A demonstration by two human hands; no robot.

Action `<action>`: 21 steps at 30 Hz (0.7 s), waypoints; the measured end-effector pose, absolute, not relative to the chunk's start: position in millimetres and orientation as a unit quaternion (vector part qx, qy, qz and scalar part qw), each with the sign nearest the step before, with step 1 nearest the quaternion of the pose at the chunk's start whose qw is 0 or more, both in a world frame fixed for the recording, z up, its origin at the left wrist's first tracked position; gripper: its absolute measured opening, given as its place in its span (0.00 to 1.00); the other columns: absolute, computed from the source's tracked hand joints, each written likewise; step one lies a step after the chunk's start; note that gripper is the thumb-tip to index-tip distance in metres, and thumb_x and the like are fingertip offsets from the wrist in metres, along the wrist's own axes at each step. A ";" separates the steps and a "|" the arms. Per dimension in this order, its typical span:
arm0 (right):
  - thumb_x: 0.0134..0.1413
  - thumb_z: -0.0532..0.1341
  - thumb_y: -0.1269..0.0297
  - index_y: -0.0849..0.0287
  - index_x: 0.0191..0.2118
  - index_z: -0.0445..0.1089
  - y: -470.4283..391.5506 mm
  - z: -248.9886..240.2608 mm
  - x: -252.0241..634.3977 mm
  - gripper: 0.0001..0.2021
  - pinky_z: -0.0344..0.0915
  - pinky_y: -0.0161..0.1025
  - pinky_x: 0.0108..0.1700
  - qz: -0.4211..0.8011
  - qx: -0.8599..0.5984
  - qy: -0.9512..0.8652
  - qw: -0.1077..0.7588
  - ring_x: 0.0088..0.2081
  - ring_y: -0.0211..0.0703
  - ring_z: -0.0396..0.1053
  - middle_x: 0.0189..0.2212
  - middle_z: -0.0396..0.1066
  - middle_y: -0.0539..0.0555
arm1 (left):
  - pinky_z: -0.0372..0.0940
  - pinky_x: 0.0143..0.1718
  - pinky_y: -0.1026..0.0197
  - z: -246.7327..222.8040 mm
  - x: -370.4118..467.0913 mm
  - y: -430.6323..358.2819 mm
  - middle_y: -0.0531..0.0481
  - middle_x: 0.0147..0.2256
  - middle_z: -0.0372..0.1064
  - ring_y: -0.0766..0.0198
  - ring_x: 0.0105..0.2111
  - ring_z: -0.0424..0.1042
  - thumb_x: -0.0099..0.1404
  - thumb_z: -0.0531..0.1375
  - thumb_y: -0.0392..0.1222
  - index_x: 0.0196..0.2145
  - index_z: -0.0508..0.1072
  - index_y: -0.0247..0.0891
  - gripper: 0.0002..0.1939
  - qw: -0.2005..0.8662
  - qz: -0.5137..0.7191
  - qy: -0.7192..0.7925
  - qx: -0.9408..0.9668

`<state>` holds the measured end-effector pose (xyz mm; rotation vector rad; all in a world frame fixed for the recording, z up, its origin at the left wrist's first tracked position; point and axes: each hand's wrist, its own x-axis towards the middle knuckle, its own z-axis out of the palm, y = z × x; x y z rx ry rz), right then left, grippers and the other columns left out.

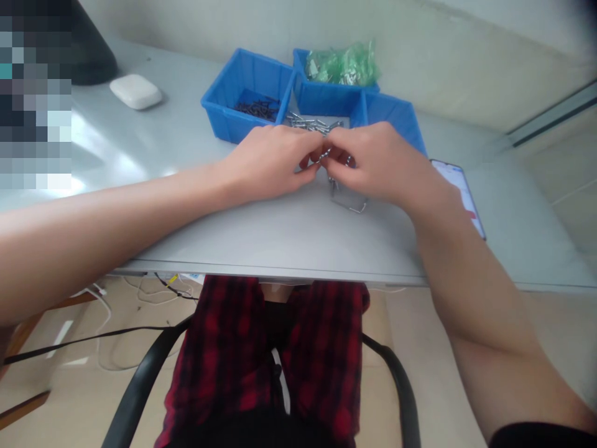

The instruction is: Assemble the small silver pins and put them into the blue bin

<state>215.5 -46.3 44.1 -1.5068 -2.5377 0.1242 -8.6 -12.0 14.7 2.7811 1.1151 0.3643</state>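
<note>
Two bare hands meet over a pale table (261, 239), and their fingertips almost touch. Think of a big clock lying flat, with the meeting fingers in its middle and 12 at the far side.

The left hand (275, 155) comes in from 9 o'clock. Its thumb and first finger are close together, pinching a small shiny piece (325, 155). The right hand (377, 158) comes in from the 4 o'clock side. Its thumb and first finger are close together too, on the same small shiny piece, right in the middle of the clock. The other fingers are curled and partly hidden, so I cannot tell what they touch.

A pile of shiny metal pieces (310, 124) lies near the hands at 11 o'clock. At 5 o'clock, just under the right hand, is a thin shiny edge (357, 210); I cannot tell what it belongs to.

At 10 o'clock a blue bin (224, 121) holds dark screws (256, 109). At 12 o'clock another bin (326, 99) holds a green bag (342, 65). At 2 o'clock a third bin (394, 118) is partly behind the right hand. A phone (461, 193) lies between 3 and 4 o'clock. A smooth white thing (135, 91) sits between 9 and 10.
</note>
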 end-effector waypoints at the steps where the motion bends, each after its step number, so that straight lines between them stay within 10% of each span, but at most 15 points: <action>1: 0.78 0.62 0.49 0.40 0.46 0.81 -46.3 44.1 215.6 0.11 0.71 0.56 0.45 0.043 -0.506 -0.856 0.093 0.47 0.68 0.81 0.40 0.86 0.55 | 0.66 0.43 0.50 14.6 -8.4 -11.7 0.43 0.56 0.87 0.50 0.51 0.82 0.78 0.50 0.50 0.58 0.80 0.46 0.22 0.061 0.121 0.369 0.920; 21: 0.76 0.63 0.56 0.44 0.41 0.77 -47.4 44.0 213.8 0.07 0.68 0.54 0.45 0.041 -0.512 -0.855 0.078 0.44 0.66 0.79 0.41 0.85 0.56 | 0.60 0.39 0.52 13.1 -10.3 -11.5 0.48 0.54 0.87 0.58 0.44 0.77 0.78 0.49 0.49 0.55 0.81 0.47 0.22 0.055 0.127 0.351 0.926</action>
